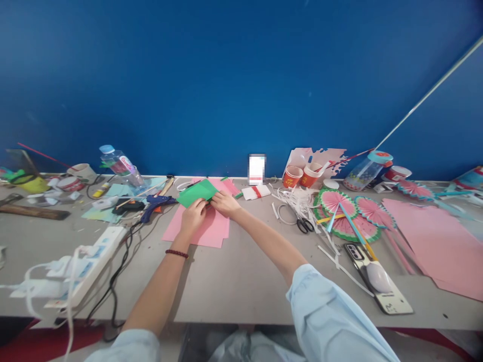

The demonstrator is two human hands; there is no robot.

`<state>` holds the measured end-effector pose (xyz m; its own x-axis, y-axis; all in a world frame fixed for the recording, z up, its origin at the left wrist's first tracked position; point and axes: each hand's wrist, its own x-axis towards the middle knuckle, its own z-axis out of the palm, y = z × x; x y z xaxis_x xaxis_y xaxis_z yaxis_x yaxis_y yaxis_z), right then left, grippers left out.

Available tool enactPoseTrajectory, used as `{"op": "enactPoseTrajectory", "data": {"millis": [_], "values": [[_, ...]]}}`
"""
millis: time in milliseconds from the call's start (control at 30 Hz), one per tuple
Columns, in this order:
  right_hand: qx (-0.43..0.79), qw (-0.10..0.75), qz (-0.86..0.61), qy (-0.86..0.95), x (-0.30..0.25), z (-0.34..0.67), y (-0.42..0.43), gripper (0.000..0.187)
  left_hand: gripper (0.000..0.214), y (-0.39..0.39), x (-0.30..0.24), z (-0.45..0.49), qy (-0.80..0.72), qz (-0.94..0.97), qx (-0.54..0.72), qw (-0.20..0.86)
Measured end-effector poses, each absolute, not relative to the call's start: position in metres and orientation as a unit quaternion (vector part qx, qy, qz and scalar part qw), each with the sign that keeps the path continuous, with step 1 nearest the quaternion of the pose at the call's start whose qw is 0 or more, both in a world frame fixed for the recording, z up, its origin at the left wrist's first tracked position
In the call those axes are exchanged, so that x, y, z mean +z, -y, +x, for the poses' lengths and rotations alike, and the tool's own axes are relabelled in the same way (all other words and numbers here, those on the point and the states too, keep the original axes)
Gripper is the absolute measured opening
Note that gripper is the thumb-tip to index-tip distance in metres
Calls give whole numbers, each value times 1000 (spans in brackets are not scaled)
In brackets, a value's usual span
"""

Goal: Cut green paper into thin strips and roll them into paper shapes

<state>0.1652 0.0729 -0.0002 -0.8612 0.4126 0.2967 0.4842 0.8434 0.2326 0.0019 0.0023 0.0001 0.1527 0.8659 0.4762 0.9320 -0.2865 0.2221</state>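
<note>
Both hands meet at the near edge of a green paper sheet (196, 192), which is raised and tilted above the desk. My left hand (193, 215) grips its lower edge with curled fingers. Just right of it, my right hand (224, 202) pinches the sheet's right corner. Beneath them, pink paper sheets (215, 232) lie on the grey desk, partly hidden by the green paper and my hands. More pink paper (226, 185) shows behind the right hand.
A white power strip (98, 266) with plugs and a blue glue gun (153, 205) stand left. On the right are black scissors (305, 224), white paper strips (296, 201), paper cups (292, 177), watermelon-patterned folded fans (337, 203) and a phone (392, 294). A blue wall (241, 90) rises behind.
</note>
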Motion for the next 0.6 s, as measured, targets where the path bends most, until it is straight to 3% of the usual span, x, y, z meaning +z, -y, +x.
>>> {"op": "enactPoseTrajectory", "data": {"millis": [267,600], "values": [[-133,118,-256,950,-3,166,-73,23,15,0,2,7,578,-775,-248,62],[-89,113,-305,942,3,164,-80,18,22,-8,-9,-2,570,-783,-243,45]]}}
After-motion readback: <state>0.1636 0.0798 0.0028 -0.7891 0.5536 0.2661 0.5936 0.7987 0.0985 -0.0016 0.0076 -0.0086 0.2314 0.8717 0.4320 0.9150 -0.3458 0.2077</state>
